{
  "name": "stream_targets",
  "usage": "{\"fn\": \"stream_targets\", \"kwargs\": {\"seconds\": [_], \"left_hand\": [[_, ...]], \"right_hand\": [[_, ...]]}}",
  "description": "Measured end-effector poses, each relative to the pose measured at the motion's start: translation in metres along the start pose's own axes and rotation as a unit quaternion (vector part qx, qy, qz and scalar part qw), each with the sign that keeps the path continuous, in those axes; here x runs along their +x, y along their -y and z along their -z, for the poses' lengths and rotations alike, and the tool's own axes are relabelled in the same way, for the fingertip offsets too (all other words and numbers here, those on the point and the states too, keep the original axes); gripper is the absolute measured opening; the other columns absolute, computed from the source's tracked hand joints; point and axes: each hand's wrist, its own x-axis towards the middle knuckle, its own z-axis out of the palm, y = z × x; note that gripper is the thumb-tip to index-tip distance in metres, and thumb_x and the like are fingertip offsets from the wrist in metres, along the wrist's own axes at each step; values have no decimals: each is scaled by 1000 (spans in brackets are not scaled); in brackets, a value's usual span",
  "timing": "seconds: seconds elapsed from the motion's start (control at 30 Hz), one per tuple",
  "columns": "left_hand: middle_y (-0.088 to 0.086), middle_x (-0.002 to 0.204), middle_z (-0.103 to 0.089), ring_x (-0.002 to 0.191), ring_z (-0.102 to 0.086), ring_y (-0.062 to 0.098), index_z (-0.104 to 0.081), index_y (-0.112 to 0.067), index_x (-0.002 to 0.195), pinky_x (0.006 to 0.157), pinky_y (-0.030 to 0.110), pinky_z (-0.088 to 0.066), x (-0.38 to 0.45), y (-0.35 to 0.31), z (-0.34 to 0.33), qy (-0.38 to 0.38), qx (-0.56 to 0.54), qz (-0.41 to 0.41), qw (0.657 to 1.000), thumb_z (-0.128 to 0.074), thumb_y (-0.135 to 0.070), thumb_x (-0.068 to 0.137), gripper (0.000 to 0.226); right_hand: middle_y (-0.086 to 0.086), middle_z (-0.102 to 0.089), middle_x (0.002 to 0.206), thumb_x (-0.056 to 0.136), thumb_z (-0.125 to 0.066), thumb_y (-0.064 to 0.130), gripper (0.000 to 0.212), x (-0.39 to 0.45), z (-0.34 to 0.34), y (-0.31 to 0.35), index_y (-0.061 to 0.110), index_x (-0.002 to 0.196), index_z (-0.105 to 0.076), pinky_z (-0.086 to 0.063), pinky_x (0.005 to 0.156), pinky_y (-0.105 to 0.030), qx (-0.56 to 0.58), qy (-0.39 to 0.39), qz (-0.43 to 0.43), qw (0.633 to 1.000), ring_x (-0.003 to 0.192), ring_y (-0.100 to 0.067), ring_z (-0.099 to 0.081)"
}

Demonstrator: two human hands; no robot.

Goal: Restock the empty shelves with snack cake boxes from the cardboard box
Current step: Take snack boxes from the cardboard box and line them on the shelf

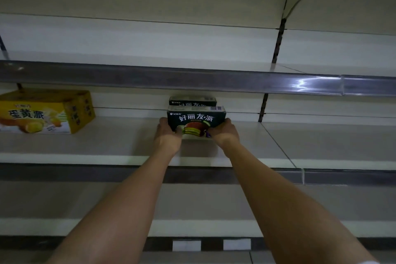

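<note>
A dark green snack cake box (196, 119) stands on the middle shelf (111, 143), held from both sides. My left hand (168, 135) grips its left end and my right hand (225, 132) grips its right end, thumbs on the front face. Directly behind it stands a second dark green box (192, 100), mostly hidden, only its top strip showing. Both arms reach up and forward over the shelf's front edge. The cardboard box is out of view.
A yellow snack cake box (46, 113) stands at the left of the same shelf. A grey price rail (192, 80) of the shelf above hangs just over the boxes. Bare shelf boards lie above, below and to the right (325, 141).
</note>
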Motion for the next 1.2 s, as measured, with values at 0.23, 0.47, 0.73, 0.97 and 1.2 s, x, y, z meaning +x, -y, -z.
{"fn": "stream_targets", "kwargs": {"seconds": [0.23,0.47,0.73,0.97,1.2], "left_hand": [[18,126,-54,110,-55,35,-40,-5,129,84,35,-43,35,16,-10,18,-24,-21,999,-52,-23,96,39],[17,130,-50,113,-52,32,-39,-6,133,82,27,-37,51,19,-18,46,-51,-42,997,-51,-23,97,42],[15,135,-48,120,-49,30,-38,-11,139,90,29,-38,64,25,-18,69,-54,-57,995,-54,-24,95,49],[18,133,-46,114,-51,32,-39,-10,140,90,31,-40,61,23,-18,60,-33,-64,996,-56,-19,94,50],[20,136,-42,119,-49,34,-32,-9,144,93,33,-39,58,20,-17,65,-19,-47,997,-53,-19,95,55]], "right_hand": [[-15,-59,123,83,-64,31,51,39,-24,1,6,126,-51,-49,89,-38,23,-12,11,1000,109,-31,-58],[-15,-65,115,81,-65,22,46,56,-30,-1,3,122,-56,-49,82,-34,72,-16,8,997,104,-29,-61],[-16,-64,118,83,-63,19,44,63,-36,4,3,122,-54,-50,93,-43,64,-23,15,998,106,-32,-60],[-17,-60,123,85,-61,22,47,55,-37,5,1,125,-49,-48,91,-38,40,-34,19,998,112,-33,-57],[-19,-55,128,88,-59,21,46,47,-32,6,0,127,-45,-45,95,-40,43,-27,14,999,116,-33,-53]]}}
